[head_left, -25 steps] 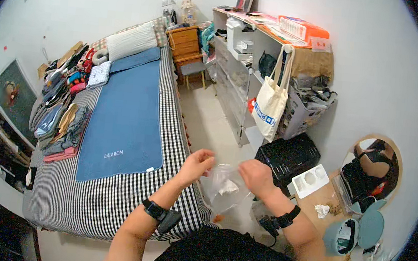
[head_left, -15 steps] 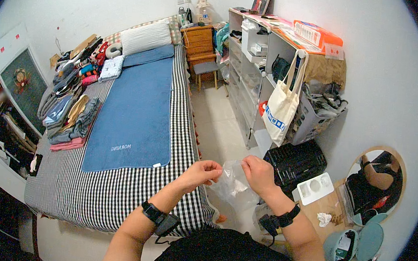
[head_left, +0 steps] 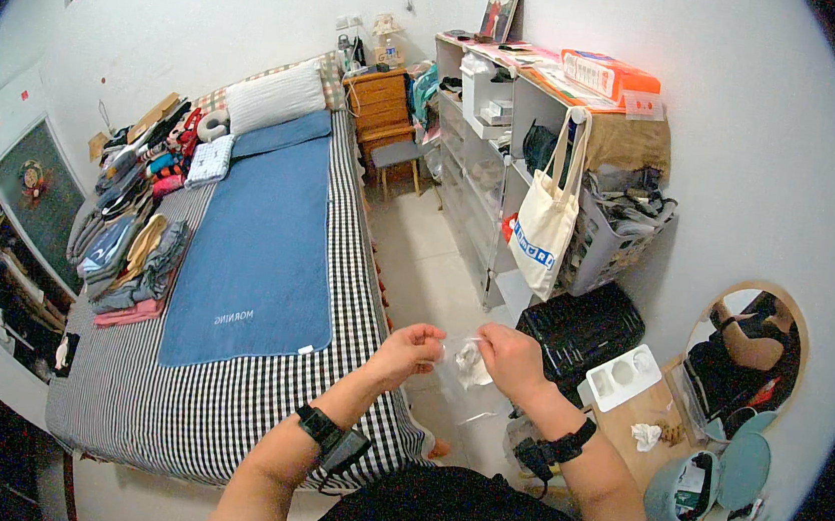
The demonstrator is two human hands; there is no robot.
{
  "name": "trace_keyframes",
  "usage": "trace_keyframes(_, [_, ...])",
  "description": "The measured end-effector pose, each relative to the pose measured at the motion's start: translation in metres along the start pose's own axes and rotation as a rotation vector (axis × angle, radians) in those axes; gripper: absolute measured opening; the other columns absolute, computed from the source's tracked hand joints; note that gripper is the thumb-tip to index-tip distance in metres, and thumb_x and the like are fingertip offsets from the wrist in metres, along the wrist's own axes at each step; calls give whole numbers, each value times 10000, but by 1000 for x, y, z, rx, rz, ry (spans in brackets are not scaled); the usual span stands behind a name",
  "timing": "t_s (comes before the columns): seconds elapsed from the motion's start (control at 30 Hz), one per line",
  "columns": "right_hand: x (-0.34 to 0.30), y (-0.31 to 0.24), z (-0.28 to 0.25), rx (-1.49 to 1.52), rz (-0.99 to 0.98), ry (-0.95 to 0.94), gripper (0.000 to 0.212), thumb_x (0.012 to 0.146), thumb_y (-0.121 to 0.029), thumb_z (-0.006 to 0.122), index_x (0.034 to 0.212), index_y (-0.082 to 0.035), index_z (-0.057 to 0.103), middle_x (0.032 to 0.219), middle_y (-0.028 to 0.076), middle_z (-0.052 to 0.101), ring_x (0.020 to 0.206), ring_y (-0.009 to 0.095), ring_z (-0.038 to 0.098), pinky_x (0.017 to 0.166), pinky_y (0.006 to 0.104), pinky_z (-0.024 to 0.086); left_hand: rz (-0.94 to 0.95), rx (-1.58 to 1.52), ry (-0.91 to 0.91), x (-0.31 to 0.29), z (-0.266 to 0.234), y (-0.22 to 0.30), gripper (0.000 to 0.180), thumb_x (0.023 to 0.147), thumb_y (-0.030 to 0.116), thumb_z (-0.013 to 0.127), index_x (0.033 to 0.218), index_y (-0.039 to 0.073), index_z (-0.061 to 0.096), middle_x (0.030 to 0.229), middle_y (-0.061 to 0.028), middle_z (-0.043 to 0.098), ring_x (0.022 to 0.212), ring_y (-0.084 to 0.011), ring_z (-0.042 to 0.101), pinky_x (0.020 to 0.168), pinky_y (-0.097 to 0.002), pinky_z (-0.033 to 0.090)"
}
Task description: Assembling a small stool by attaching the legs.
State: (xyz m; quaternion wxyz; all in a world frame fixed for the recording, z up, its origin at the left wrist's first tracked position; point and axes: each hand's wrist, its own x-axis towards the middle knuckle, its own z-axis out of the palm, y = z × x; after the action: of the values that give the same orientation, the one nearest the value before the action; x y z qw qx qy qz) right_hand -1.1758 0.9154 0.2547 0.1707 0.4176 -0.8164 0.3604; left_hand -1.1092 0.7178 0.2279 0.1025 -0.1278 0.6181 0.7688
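A thin, clear plastic bag (head_left: pixel 472 404) hangs between my two hands above the floor beside the bed. My left hand (head_left: pixel 410 354) pinches the left side of its upper edge with thumb and fingers. At the upper right edge of the bag, my right hand (head_left: pixel 513 360) is closed on the film. A crumpled whitish wad (head_left: pixel 471 363) shows between the hands; whether it lies inside the bag or behind it, I cannot tell. Both wrists carry black straps with small dark boxes.
On the left stands a bed with a blue towel mat (head_left: pixel 257 255) and folded clothes (head_left: pixel 141 264). To the right are a black crate (head_left: pixel 582 327), a white tray (head_left: pixel 621 378), a crumpled tissue (head_left: pixel 645 437), a teal lidded bin (head_left: pixel 679 492) and a round mirror (head_left: pixel 745 352).
The bag hangs flatter and lower between my hands, and the whitish wad now shows clearly. Both hands keep their hold. The whole view has shifted slightly.
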Motion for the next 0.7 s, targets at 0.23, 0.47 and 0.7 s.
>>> trace_keyframes(0.23, [-7, -9, 8, -77, -28, -77, 117, 817, -197, 544, 833, -83, 562, 693, 117, 593, 644, 305, 595, 553, 404, 470, 87, -69, 71, -10, -18, -2, 158, 874, 120, 494, 1025, 89, 529, 764, 36, 508, 677, -69, 482, 608, -224, 396])
trace_keyframes(0.47, [-17, -41, 25, -41, -132, -60, 109, 815, -188, 539, 868, -98, 571, 738, 106, 619, 661, 297, 606, 568, 401, 480, 262, 710, 382, -36, -64, -5, 262, 854, 211, 536, 934, -36, 574, 708, -67, 599, 664, -135, 567, 571, -270, 455])
trace_keyframes(0.7, [-34, -74, 39, -143, 206, -170, 134, 828, -214, 511, 871, -107, 579, 762, 125, 630, 675, 311, 613, 564, 412, 487, 534, 908, -54, -88, -42, 4, 507, 820, 279, 600, 1232, 29, 442, 1173, -179, 453, 1070, -262, 472, 913, -352, 387])
